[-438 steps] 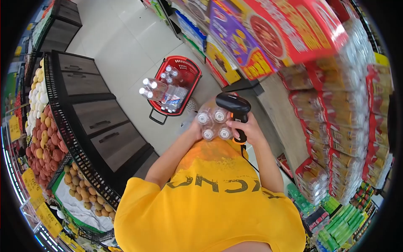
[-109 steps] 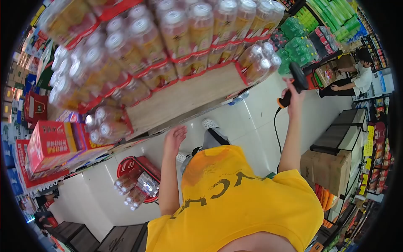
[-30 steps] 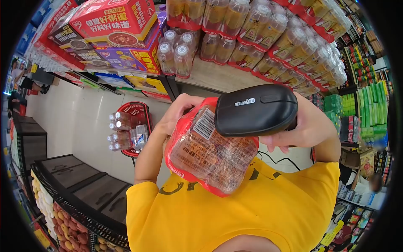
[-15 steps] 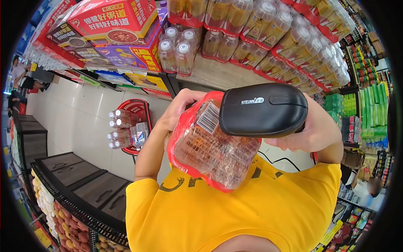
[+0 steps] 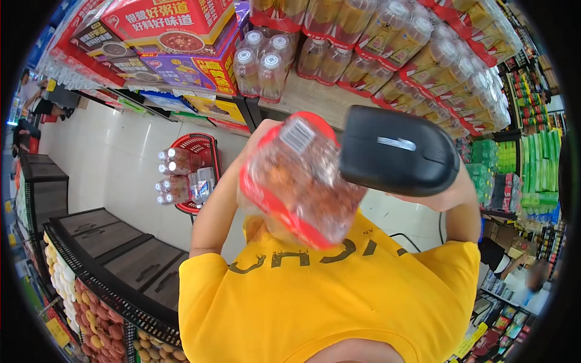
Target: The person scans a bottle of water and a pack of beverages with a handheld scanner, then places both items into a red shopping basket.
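A shrink-wrapped bottle pack (image 5: pixel 302 181) with red edging is tilted in front of the chest, its white barcode (image 5: pixel 297 134) facing up. My left hand (image 5: pixel 264 129) holds it from the far left side, the fingers mostly hidden behind the pack. On the right, my right hand (image 5: pixel 445 196) is wrapped round a black handheld scanner (image 5: pixel 399 151); its handle and most of my fingers are hidden beneath the scanner's head. The scanner's front end is right beside the pack's right side.
Shelving ahead carries bottle packs (image 5: pixel 393 36) and boxed goods (image 5: pixel 175 30). A red basket (image 5: pixel 213 145) with bottle packs stands on the floor at left. Dark cabinets (image 5: pixel 142 260) and produce (image 5: pixel 97 320) are lower left. Another person (image 5: pixel 532 296) is at far right.
The bottle pack has moved up slightly and blurred. The scanner has shifted right and up a little with my right hand. The shelf view has shifted slightly.
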Tool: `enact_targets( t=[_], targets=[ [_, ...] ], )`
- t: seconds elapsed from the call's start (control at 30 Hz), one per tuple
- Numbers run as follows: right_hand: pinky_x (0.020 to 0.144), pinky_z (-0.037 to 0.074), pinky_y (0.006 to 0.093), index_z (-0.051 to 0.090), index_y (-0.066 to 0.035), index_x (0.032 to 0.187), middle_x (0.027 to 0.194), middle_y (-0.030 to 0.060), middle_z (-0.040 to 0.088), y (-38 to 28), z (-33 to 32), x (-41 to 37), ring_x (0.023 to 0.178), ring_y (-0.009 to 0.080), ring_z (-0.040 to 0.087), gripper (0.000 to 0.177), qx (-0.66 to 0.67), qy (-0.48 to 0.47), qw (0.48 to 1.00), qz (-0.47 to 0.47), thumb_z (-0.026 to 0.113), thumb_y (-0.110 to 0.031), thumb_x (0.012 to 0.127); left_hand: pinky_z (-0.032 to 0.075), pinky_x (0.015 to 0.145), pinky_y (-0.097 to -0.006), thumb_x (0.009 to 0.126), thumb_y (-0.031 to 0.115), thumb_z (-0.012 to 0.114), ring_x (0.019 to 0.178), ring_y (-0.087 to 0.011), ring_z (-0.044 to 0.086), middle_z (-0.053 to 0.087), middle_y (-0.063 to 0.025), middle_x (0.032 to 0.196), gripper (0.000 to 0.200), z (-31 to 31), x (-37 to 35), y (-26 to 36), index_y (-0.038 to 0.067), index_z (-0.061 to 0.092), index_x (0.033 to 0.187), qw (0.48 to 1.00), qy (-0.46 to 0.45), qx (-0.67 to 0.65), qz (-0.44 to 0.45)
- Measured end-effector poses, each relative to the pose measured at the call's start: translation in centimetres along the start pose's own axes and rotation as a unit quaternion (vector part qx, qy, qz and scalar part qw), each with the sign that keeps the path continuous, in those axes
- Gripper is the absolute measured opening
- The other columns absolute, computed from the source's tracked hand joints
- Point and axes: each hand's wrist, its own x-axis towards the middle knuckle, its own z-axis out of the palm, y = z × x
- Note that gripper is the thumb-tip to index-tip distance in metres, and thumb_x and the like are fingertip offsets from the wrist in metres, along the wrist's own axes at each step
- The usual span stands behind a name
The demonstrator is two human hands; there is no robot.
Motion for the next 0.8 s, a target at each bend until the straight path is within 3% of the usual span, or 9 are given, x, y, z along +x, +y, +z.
enact_targets(
  t=[0.03, 0.1, 0.23, 0.27, 0.4, 0.53, 0.67, 0.7, 0.8],
  targets=[
    [0.096, 0.045, 0.038, 0.056, -0.004, 0.125, 0.12, 0.0105, 0.063, 3.5, -1.0, -1.4, 0.111, 0.0227, 0.059, 0.068, -0.101, -0.042, 0.994, -0.023, 0.086, -0.019, 0.065, 0.051, 0.09, -0.0368, 0.091, 0.031, 0.062, 0.102, -0.0204, 0.063, 0.065, -0.0114, 0.115, 0.047, -0.4, 0.4, -0.7, -0.002, 0.056, 0.124, 0.998, 0.001, -0.048, -0.029],
    [0.097, 0.044, 0.0383, 0.055, -0.005, 0.126, 0.12, 0.0111, 0.063, 12.6, 0.6, -5.2, 0.111, 0.0235, 0.06, 0.071, 0.186, 0.002, 0.968, 0.17, 0.086, -0.021, 0.064, 0.051, 0.09, -0.0374, 0.092, 0.031, 0.06, 0.102, -0.021, 0.063, 0.065, -0.0117, 0.115, 0.047, -1.2, 1.2, -1.9, -0.002, 0.056, 0.125, 0.987, 0.012, -0.14, -0.081],
    [0.098, 0.043, 0.0358, 0.06, -0.004, 0.119, 0.117, 0.0126, 0.066, 14.3, 4.8, -3.6, 0.108, 0.0267, 0.062, 0.064, -0.059, -0.093, 0.99, -0.084, 0.086, -0.021, 0.063, 0.051, 0.09, -0.0386, 0.094, 0.031, 0.057, 0.103, -0.0223, 0.063, 0.064, -0.0123, 0.116, 0.046, -1.1, 1.7, -4.2, -0.001, 0.055, 0.126, 0.943, 0.013, -0.301, -0.141],
    [0.095, 0.045, 0.0357, 0.064, -0.005, 0.111, 0.114, 0.0127, 0.066, 14.5, 7.0, -4.3, 0.102, 0.0285, 0.064, 0.054, 0.071, -0.026, 0.997, 0.025, 0.083, -0.019, 0.064, 0.051, 0.09, -0.0389, 0.094, 0.031, 0.057, 0.103, -0.0226, 0.063, 0.064, -0.0124, 0.116, 0.045, -1.0, 1.8, -4.7, -0.001, 0.055, 0.126, 0.932, 0.012, -0.331, -0.15],
    [0.084, 0.049, 0.0359, 0.063, -0.003, 0.104, 0.101, 0.0171, 0.067, 11.1, 8.9, -1.6, 0.09, 0.0326, 0.064, 0.042, 0.121, -0.049, 0.988, -0.078, 0.078, -0.012, 0.065, 0.052, 0.091, -0.04, 0.095, 0.031, 0.054, 0.104, -0.0239, 0.063, 0.064, -0.013, 0.117, 0.045, -0.3, 2.2, -6.2, -0.001, 0.054, 0.127, 0.893, 0.009, -0.415, -0.175],
    [0.08, 0.05, 0.0344, 0.062, 0.0, 0.102, 0.097, 0.0204, 0.065, 11.6, 9.6, -1.4, 0.085, 0.0369, 0.062, 0.039, 0.155, -0.108, 0.98, -0.068, 0.074, -0.008, 0.066, 0.052, 0.091, -0.0412, 0.097, 0.031, 0.051, 0.104, -0.0252, 0.063, 0.063, -0.0136, 0.118, 0.044, 0.3, 2.4, -7.5, 0.0, 0.053, 0.128, 0.865, 0.005, -0.463, -0.191],
    [0.078, 0.051, 0.0331, 0.063, 0.001, 0.107, 0.099, 0.0111, 0.069, 10.9, 10.2, -1.2, 0.083, 0.0218, 0.065, 0.039, 0.215, -0.006, 0.977, 0.001, 0.078, -0.006, 0.072, 0.053, 0.091, -0.0423, 0.098, 0.032, 0.048, 0.105, -0.0264, 0.063, 0.062, -0.0142, 0.119, 0.044, 0.7, 2.5, -8.7, 0.001, 0.052, 0.129, 0.847, 0.003, -0.489, -0.208],
    [0.069, 0.05, 0.0299, 0.059, 0.0, 0.116, 0.098, 0.0063, 0.068, 12.0, 10.7, -1.1, 0.076, 0.0122, 0.062, 0.047, 0.199, 0.043, 0.978, -0.045, 0.08, -0.006, 0.074, 0.053, 0.091, -0.0426, 0.099, 0.032, 0.047, 0.105, -0.0268, 0.063, 0.062, -0.0144, 0.119, 0.043, 0.6, 2.6, -8.7, 0.001, 0.052, 0.129, 0.845, 0.002, -0.491, -0.212],
    [0.06, 0.049, 0.0288, 0.055, -0.001, 0.12, 0.089, 0.0081, 0.065, 14.5, 10.6, -0.9, 0.061, 0.0137, 0.06, 0.044, 0.31, 0.041, 0.943, 0.109, 0.072, 0.002, 0.08, 0.053, 0.091, -0.0435, 0.1, 0.032, 0.045, 0.106, -0.0277, 0.063, 0.062, -0.0148, 0.119, 0.043, 0.0, 4.4, -7.8, 0.001, 0.051, 0.129, 0.845, -0.005, -0.482, -0.231]
  ],
)
